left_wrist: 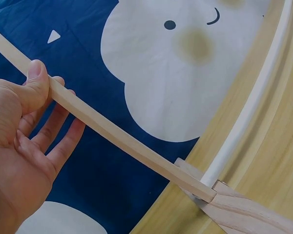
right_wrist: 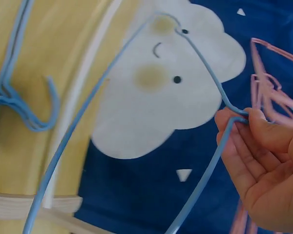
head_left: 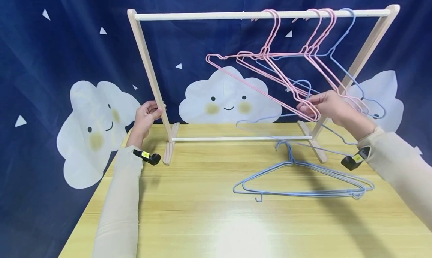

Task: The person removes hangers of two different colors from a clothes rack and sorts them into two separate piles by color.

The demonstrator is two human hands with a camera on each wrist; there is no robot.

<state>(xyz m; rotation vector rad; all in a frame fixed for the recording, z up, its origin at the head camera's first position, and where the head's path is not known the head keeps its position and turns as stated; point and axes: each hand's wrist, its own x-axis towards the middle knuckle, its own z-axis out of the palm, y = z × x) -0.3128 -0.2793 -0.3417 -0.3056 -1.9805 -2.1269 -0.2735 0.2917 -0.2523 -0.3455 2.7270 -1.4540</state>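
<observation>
My left hand (head_left: 146, 119) grips the left post (left_wrist: 127, 141) of a wooden clothes rack, thumb on one side and fingers behind. My right hand (head_left: 325, 106) is raised in front of the rack's right half. Between thumb and fingers it pinches a blue wire hanger (right_wrist: 85, 109) just below its hook (head_left: 303, 80). That hanger's body slants below the hand, above the table. Several pink hangers (head_left: 266, 55) hang from the top rail (head_left: 189, 16), some close by the right hand. One blue hanger (head_left: 349, 76) hangs at the rail's right end.
A stack of blue hangers (head_left: 293, 164) lies on the wooden table (head_left: 189, 213) in front of the rack's right side. The rack's white lower bar (head_left: 236, 139) runs low between its feet. Behind stands a dark blue curtain (head_left: 189, 36) with cloud prints.
</observation>
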